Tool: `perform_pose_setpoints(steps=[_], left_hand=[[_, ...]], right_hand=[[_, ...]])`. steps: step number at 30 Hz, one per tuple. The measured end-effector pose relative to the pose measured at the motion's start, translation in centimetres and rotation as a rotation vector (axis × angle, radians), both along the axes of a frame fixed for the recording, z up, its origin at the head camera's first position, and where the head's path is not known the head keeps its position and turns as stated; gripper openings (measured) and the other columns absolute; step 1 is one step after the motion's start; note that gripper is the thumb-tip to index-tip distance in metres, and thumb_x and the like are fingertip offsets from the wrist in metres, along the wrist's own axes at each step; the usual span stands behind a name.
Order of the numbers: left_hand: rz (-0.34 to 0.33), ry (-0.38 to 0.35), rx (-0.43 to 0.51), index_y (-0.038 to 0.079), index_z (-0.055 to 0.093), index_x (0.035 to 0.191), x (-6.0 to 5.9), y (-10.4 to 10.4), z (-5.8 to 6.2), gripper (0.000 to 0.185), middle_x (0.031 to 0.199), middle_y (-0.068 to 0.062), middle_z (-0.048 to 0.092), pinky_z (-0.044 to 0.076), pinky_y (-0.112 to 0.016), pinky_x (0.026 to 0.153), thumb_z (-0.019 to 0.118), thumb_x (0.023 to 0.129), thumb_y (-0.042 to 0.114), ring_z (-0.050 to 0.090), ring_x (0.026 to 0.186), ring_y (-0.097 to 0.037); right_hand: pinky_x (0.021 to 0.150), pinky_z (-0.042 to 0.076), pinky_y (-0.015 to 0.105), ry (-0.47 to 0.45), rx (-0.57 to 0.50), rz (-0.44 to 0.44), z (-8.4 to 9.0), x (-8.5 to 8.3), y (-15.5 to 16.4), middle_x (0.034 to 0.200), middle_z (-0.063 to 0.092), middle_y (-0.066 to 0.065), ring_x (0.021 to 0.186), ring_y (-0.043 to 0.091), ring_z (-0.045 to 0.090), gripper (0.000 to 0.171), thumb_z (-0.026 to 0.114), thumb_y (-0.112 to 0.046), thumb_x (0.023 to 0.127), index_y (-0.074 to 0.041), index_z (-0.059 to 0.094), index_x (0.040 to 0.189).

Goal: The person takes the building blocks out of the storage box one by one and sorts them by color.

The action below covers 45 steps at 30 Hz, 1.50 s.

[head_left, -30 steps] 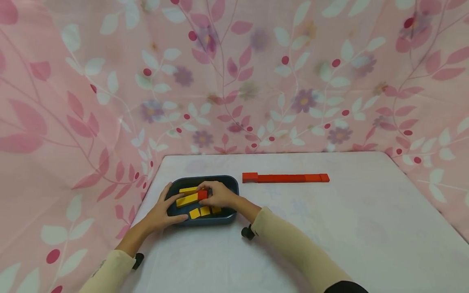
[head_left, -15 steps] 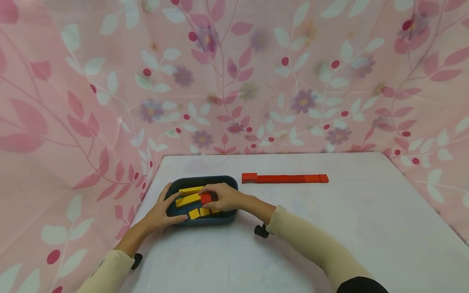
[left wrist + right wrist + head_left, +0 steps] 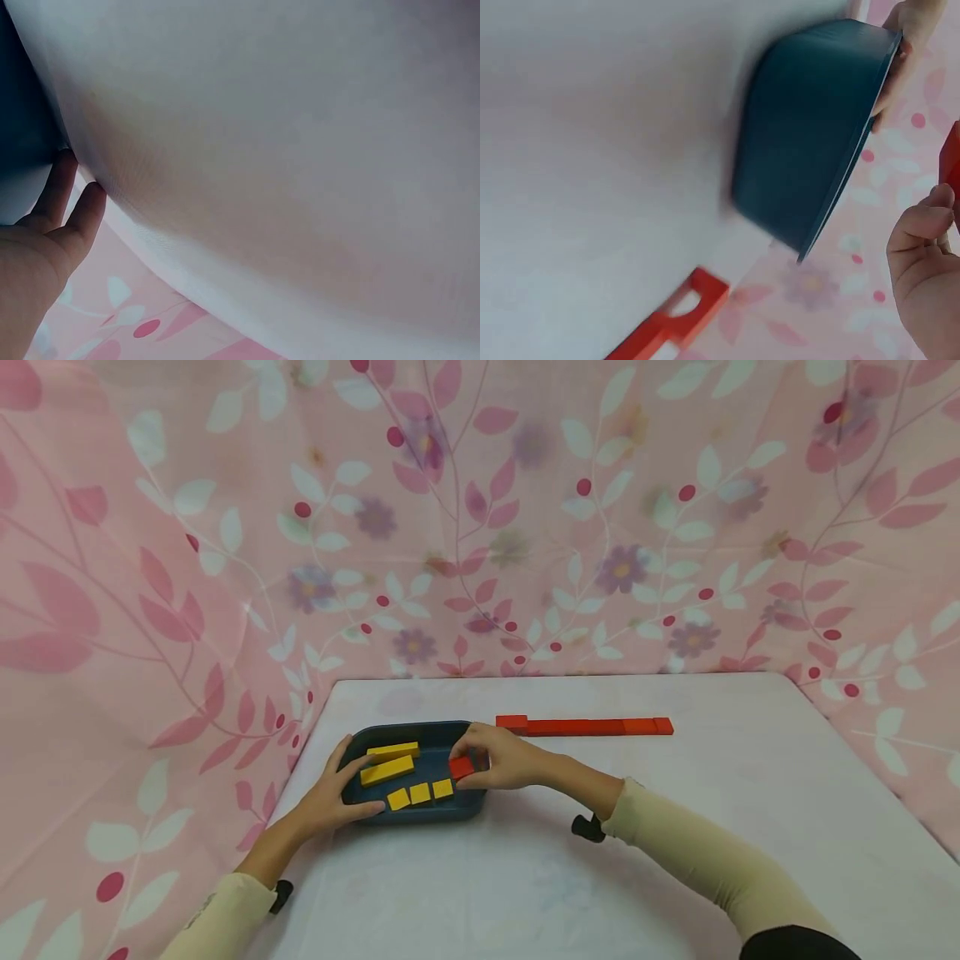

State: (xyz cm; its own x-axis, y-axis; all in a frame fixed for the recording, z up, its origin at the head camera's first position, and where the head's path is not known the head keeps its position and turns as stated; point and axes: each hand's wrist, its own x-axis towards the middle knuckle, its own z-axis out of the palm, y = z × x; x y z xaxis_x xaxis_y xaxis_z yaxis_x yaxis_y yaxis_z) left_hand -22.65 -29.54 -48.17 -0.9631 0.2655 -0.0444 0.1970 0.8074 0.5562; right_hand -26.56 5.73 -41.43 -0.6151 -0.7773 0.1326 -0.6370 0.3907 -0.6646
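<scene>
My right hand (image 3: 510, 758) pinches a small red block (image 3: 461, 767) between thumb and fingers above the right end of a dark blue tray (image 3: 438, 814). In the right wrist view the block sits at the right edge, partly cut off. My left hand (image 3: 326, 797) grips the tray's left end, its thumb on the near rim and its index finger reaching inside; two of its fingers (image 3: 88, 217) show by the outer wall. Inside the tray lie two long yellow blocks (image 3: 387, 771) and three small yellow blocks (image 3: 420, 793).
A row of red blocks (image 3: 577, 727) lies end to end on the white-covered table (image 3: 675, 802), right of the tray. Its left end is an arch-shaped red block (image 3: 709, 289). Pink floral cloth (image 3: 480, 527) hangs behind the table.
My right hand has lifted the red block away from the long yellow block and carried it right, to the tray's right end. My left hand stays in place.
</scene>
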Motion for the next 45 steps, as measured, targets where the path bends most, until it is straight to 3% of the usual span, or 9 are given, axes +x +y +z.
perform_pose_setpoints(steps=[4,11,18,23,29,37,45], left_hand=[[0.005,0.005,-0.002,0.016,0.039,0.152,0.0,0.0,0.0,0.094,0.166,-0.012,-0.008,0.027,-0.077,0.105,0.075,0.077,0.059,0.015,0.145,-0.051],[0.017,-0.003,-0.002,0.019,0.04,0.152,0.1,0.1,0.0,0.093,0.166,-0.011,-0.008,0.027,-0.077,0.105,0.074,0.076,0.061,0.014,0.146,-0.052],[0.015,0.001,0.001,0.018,0.04,0.152,0.1,0.0,0.0,0.094,0.167,-0.01,-0.009,0.026,-0.077,0.105,0.075,0.076,0.06,0.015,0.146,-0.051],[0.01,0.001,0.008,0.016,0.04,0.151,0.1,0.1,0.1,0.094,0.166,-0.011,-0.008,0.027,-0.076,0.105,0.075,0.076,0.06,0.015,0.146,-0.051],[0.009,-0.003,0.008,0.017,0.04,0.152,0.2,0.1,0.2,0.094,0.166,-0.011,-0.009,0.026,-0.076,0.106,0.075,0.076,0.06,0.014,0.146,-0.051],[0.012,-0.005,0.013,0.018,0.04,0.152,0.2,0.0,0.1,0.093,0.166,-0.01,-0.01,0.025,-0.077,0.106,0.075,0.077,0.06,0.013,0.146,-0.051],[0.008,0.004,0.024,0.018,0.04,0.151,0.2,-0.1,-0.1,0.092,0.166,-0.01,-0.009,0.026,-0.077,0.106,0.075,0.077,0.059,0.014,0.146,-0.05]], right_hand=[[0.066,0.055,0.023,-0.011,-0.001,-0.039,0.0,0.1,2.4,0.102,0.057,-0.003,0.078,0.013,0.058,0.036,0.08,-0.027,0.084,-0.019,0.069,0.116],[0.073,0.058,0.024,-0.06,-0.01,-0.112,-0.2,0.2,7.3,0.106,0.059,-0.001,0.084,0.014,0.059,0.035,0.082,-0.021,0.082,-0.019,0.069,0.115],[0.069,0.059,0.025,-0.124,-0.022,-0.201,-1.1,-0.1,12.8,0.103,0.057,0.002,0.082,0.018,0.059,0.035,0.08,-0.019,0.084,-0.017,0.067,0.116],[0.074,0.054,0.022,-0.084,0.025,-0.274,-2.0,-0.6,17.0,0.1,0.058,0.0,0.083,0.016,0.056,0.034,0.08,-0.024,0.084,-0.019,0.067,0.114],[0.073,0.054,0.022,-0.054,0.034,-0.357,-2.7,-1.2,21.5,0.094,0.06,0.003,0.083,0.016,0.055,0.035,0.08,-0.022,0.084,-0.013,0.067,0.115],[0.066,0.054,0.023,-0.064,0.079,-0.464,-3.4,-2.7,26.6,0.107,0.066,0.013,0.084,0.018,0.059,0.04,0.079,-0.02,0.085,-0.005,0.065,0.119],[0.069,0.054,0.026,-0.086,0.144,-0.553,-4.6,-3.8,30.6,0.117,0.062,0.023,0.094,0.029,0.063,0.038,0.075,-0.013,0.087,-0.001,0.063,0.121]])
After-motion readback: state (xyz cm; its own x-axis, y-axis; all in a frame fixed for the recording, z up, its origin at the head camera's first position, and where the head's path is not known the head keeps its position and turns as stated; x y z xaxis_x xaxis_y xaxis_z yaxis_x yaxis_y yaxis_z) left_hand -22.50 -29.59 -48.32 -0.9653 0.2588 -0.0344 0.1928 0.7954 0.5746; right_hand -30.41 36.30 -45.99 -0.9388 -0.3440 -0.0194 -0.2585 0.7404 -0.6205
